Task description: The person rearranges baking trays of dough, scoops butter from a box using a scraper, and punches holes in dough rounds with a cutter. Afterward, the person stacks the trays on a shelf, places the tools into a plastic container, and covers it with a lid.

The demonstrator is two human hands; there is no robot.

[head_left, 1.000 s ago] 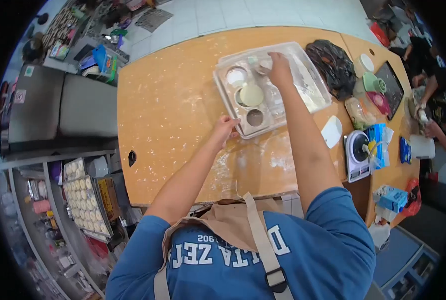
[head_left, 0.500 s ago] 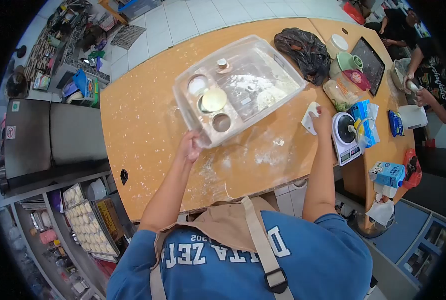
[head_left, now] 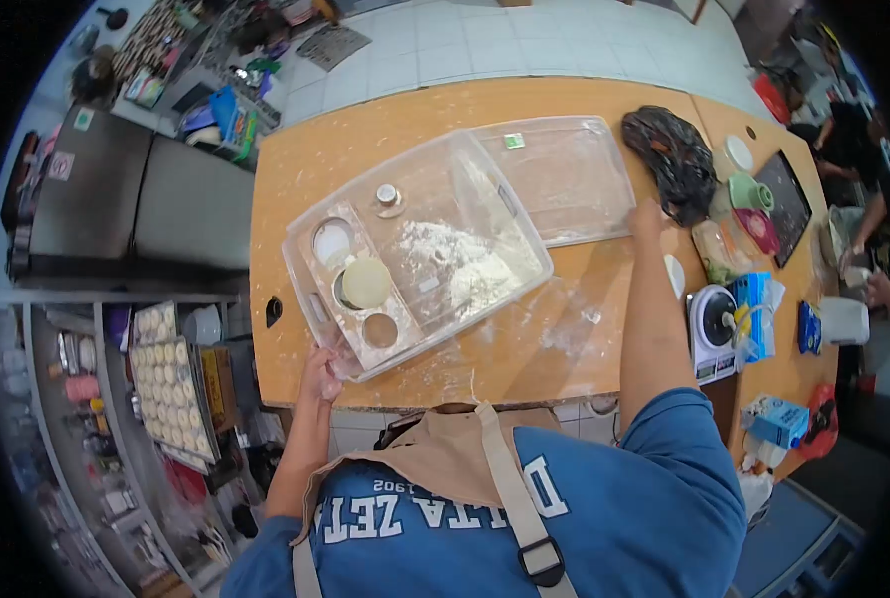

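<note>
A clear plastic tub (head_left: 532,246) stands on the wooden table (head_left: 415,110), tilted to the left. White flour (head_left: 465,261) is spread inside it, beside a board with round holes (head_left: 402,317), a pale disc (head_left: 366,283) and a small round metal piece (head_left: 386,194). My left hand (head_left: 327,373) grips the tub's near left corner. Behind and right of the tub lies a flat clear lid (head_left: 575,169) with a green label. My right hand (head_left: 648,217) is at the lid's near right corner; its fingers are too small to make out.
On the right are a black plastic bag (head_left: 669,159), a kitchen scale (head_left: 714,324), a green container (head_left: 749,193), a dark tray (head_left: 790,204) and a blue carton (head_left: 775,420). A white scraper (head_left: 673,274) lies near the scale. Another person's hands (head_left: 869,284) are at the far right.
The tub has shifted left and nearer to me with my left hand on it. The lid now shows behind it. My right hand has moved from the white scraper to the lid's corner.
</note>
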